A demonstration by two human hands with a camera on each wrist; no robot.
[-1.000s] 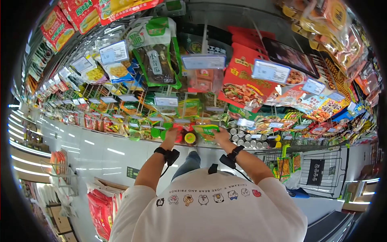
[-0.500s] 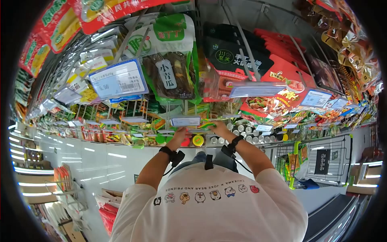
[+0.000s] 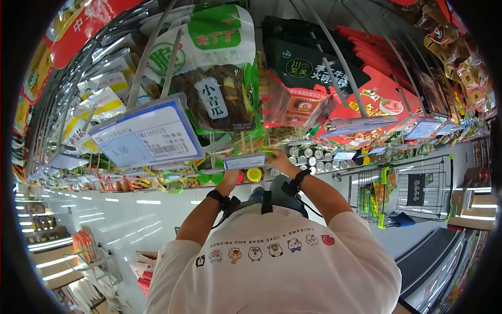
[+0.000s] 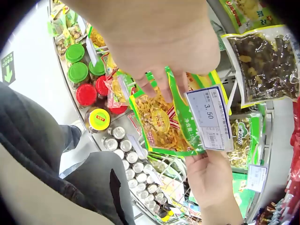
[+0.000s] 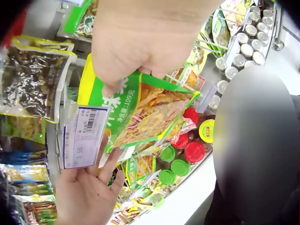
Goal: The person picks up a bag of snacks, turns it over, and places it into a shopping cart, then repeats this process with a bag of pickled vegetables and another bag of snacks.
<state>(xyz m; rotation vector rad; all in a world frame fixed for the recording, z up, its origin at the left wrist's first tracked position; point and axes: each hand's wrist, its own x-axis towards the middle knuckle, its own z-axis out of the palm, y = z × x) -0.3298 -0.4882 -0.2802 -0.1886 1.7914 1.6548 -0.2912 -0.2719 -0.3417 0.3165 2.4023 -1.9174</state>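
Observation:
A green and yellow food packet [image 5: 152, 112] with a clear window of shredded pickles is in my right hand [image 3: 283, 164]. In the right wrist view, the thumb presses its printed front and the fingers curl behind. My left hand [image 5: 88, 194] reaches up from below with its fingers fairly straight, their tips at the packet's edge. The left wrist view shows those left fingers [image 4: 165, 89] lying along the packet's top. A price tag reading 3.50 [image 4: 209, 117] hangs right beside the packet and overlaps its edge. In the head view a blue-rimmed tag mostly hides the packet.
Larger pouches [image 3: 217, 94] and a 5.50 price tag [image 3: 149, 136] hang on metal hooks above my hands. Below stand jars with red, green and yellow lids [image 4: 99, 119] and several silver-topped cans [image 4: 136, 176]. A shopping cart [image 3: 405, 188] stands to the right.
The hanging pouches and tags have grown larger as the head view moved closer. The packet, plainly visible in my right hand a second ago, now sits behind a price tag. Both hands stay close together.

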